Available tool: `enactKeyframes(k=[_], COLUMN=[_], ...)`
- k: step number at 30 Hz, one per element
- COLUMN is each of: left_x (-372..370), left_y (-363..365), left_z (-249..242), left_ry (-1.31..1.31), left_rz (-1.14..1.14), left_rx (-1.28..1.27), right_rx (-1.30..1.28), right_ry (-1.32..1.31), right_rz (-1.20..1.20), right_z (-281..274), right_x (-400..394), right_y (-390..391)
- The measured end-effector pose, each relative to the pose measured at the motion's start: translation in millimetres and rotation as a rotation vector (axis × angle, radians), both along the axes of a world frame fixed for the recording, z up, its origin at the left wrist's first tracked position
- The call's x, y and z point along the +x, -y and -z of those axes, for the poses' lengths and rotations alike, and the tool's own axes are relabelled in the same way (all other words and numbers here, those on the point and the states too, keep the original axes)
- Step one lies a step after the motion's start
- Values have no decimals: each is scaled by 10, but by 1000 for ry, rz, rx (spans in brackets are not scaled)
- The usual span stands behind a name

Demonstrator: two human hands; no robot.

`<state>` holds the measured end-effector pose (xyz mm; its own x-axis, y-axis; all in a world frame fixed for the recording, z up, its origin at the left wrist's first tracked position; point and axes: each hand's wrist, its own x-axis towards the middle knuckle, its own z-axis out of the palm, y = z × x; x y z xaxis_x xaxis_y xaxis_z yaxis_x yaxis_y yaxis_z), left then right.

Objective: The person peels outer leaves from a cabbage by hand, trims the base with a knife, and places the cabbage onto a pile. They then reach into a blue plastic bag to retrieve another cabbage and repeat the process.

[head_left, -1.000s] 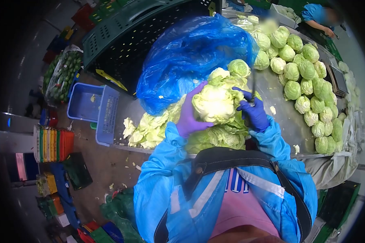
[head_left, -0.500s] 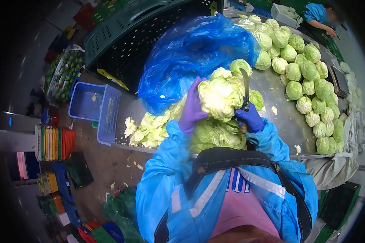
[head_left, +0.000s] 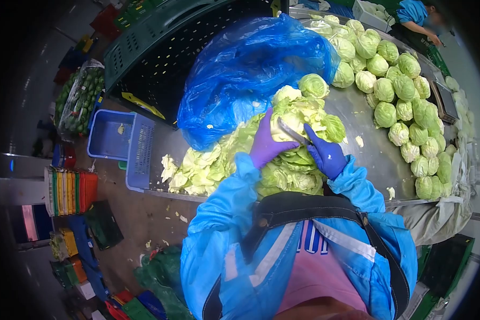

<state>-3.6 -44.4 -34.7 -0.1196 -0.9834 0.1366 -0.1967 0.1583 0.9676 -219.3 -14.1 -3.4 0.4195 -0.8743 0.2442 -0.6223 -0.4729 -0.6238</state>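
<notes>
My left hand [head_left: 265, 144], in a purple glove, grips a pale green lettuce head [head_left: 293, 114] above a heap of trimmed leaves [head_left: 213, 165]. My right hand [head_left: 327, 156], in a blue glove, holds a knife [head_left: 292, 132] whose blade lies across the near side of that lettuce head. Both hands are close together over the metal table [head_left: 373, 154].
Many trimmed lettuce heads [head_left: 400, 101] cover the table's right side. A blue plastic bag [head_left: 245, 69] lines a dark crate [head_left: 160, 58] behind the heap. A blue basket [head_left: 124, 144] stands on the floor at left. Another person [head_left: 418, 18] works at the far end.
The lettuce head has come down toward the leaf heap. The knife, upright beside the head before, now lies slanted across its near side. Both hands have drawn together.
</notes>
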Motion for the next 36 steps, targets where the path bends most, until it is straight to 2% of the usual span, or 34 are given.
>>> enactKeyframes(k=[1, 3, 6, 11, 12, 17, 21, 24, 26, 30, 32, 33, 34, 36], left_x=[-1, 1, 43, 35, 28, 47, -1, 0, -9, 4, -18, -47, -75, -132], left_y=[11, 31, 95, 90, 83, 80, 4, 23, 8, -42, -44, -72, -101, -242], left_z=[5, 33, 129, 24, -14, 22, -48, 67, 122, 167, 315, 270, 221, 94], left_ry=[2, -177, -90, -126, -181, -129, -129, -65, -53, -28, -84, -114, -144, -14], left_rz=[0, 50, 55, 75, 76, 39, -4, -37, -45, -56, -80, -95, -110, -131], left_rx=[1, 83, 49, 120, 171, 127, 110, 58, 48, 15, 51, 68, 85, -63], right_rx=[10, 21, -2, -4, -4, -122, -93, -115, -26, -6, -144, -144, -110, -89], right_ry=[-72, -143, -187, -263, -263, -202, -151, -201, -245, -227, -149, -151, -172, -126], right_rz=[-19, -41, -73, -13, -12, 43, 88, 155, 203, 52, 103, 103, 226, 372], right_z=[16, 27, 31, 109, 134, 226, 284, 315, 269, 226, 271, 305, 338, 378], right_x=[-2, -19, -41, 1, 19, 97, 184, 249, 270, 164, 243, 245, 247, 155], right_y=[4, 10, 41, 114, 130, 174, 160, 150, 141, 237, 222, 244, 309, 508])
